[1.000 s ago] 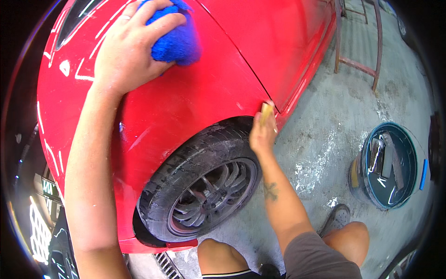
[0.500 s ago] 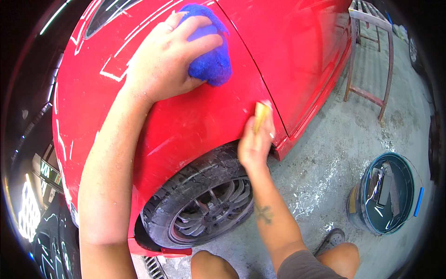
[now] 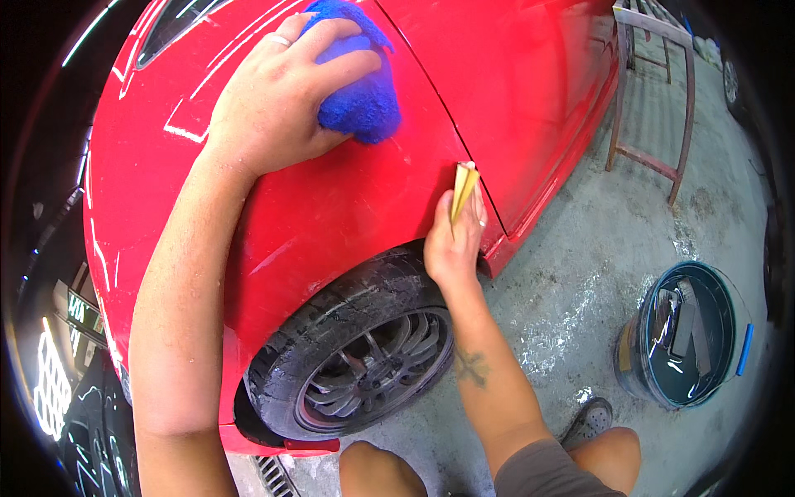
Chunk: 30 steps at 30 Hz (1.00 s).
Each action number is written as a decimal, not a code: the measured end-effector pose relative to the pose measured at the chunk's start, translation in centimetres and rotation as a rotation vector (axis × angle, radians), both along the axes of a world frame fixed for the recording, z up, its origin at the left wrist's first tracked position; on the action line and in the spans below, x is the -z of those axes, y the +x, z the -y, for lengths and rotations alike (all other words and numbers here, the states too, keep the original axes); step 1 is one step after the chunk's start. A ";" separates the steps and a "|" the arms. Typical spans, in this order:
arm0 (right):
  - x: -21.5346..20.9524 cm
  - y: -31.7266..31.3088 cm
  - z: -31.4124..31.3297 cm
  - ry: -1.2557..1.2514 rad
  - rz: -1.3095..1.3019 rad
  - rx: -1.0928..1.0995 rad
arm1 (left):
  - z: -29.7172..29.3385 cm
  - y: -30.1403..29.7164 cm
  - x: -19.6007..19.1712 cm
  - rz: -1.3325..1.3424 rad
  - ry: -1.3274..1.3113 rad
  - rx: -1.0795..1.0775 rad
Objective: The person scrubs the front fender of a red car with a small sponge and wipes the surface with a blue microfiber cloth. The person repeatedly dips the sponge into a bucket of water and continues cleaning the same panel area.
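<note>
My left hand (image 3: 269, 103) is closed round a fluffy blue cloth (image 3: 364, 103), which rests against the red car's rear side panel (image 3: 356, 199). A ring shows on one finger. Lower and to the right, my right hand (image 3: 457, 236) lies against the same panel, just above the wheel arch and beside the door gap. Between its thumb and fingers is a folded yellowish sheet that looks like sandpaper (image 3: 465, 189), with its folded edges sticking up. The hand hides part of the sheet. Faint whitish smears mark the paint nearby.
Under the panel sits a black tyre (image 3: 290, 356) with a dark multi-spoke rim (image 3: 377, 373). On the wet floor at right stands a dark bucket (image 3: 633, 356) with a blue handle grip and flat tools inside. Behind it is a metal stand (image 3: 650, 161). My knees are at the bottom.
The whole view has shifted slightly, so the car sits a little higher and further left. My right hand has moved slightly up the panel, and its sheet is less blurred. My left hand keeps the cloth.
</note>
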State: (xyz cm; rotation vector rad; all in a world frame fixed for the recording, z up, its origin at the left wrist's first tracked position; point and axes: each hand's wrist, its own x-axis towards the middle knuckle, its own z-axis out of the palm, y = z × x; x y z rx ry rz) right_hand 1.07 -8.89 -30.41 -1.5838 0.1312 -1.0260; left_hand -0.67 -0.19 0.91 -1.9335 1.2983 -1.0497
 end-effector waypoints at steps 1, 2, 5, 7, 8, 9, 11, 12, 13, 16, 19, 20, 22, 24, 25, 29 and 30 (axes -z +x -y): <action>1.9 -0.2 0.2 0.018 -0.010 -0.022 | -0.2 0.0 0.3 -0.013 -0.002 -0.004; 4.8 -0.2 0.8 0.038 -0.003 -0.034 | 0.0 -0.1 0.0 -0.009 -0.001 0.002; 12.6 1.0 2.2 0.207 -0.194 0.030 | 1.7 0.4 1.0 -0.028 -0.024 0.057; 8.8 0.5 1.9 0.197 -0.118 0.007 | 1.8 0.7 1.2 -0.011 -0.019 0.061; 4.7 0.3 1.4 0.122 -0.011 -0.003 | 1.5 0.7 0.9 -0.013 -0.008 0.045; 1.5 0.0 1.1 0.050 0.078 -0.038 | 1.0 0.7 0.8 -0.023 0.004 0.027; -0.2 -0.1 0.0 0.014 0.059 -0.028 | 0.0 0.0 0.7 -0.024 0.002 -0.019; 0.5 0.3 0.5 -0.102 0.055 -0.032 | -0.3 -0.4 0.0 -0.011 0.007 -0.029; 2.1 -0.3 0.8 -0.033 0.042 -0.067 | -0.5 -0.7 -0.5 0.005 0.014 -0.042; 14.6 0.6 2.6 0.175 -0.249 0.025 | 1.7 0.3 0.7 -0.015 -0.022 0.037; 9.1 0.2 2.0 0.139 -0.084 -0.036 | 2.1 0.7 1.0 -0.028 -0.004 0.076; 4.4 0.1 1.5 0.067 0.030 -0.065 | 1.8 0.6 0.8 -0.013 0.004 0.057; -3.1 -0.3 -0.3 0.029 0.121 -0.122 | 0.4 -0.1 0.5 0.016 0.017 -0.001; -2.7 -0.7 0.6 -0.095 0.060 -0.142 | 0.0 -0.3 0.1 0.018 0.000 -0.014; -2.4 -0.9 1.3 -0.154 0.038 -0.151 | -0.3 -0.2 0.2 0.006 -0.003 -0.025; 3.7 -0.1 2.6 -0.075 -0.012 -0.049 | 2.0 0.4 0.9 -0.036 -0.023 0.011; 1.5 0.0 2.0 -0.038 0.033 -0.034 | 2.1 0.5 1.0 -0.059 -0.014 0.008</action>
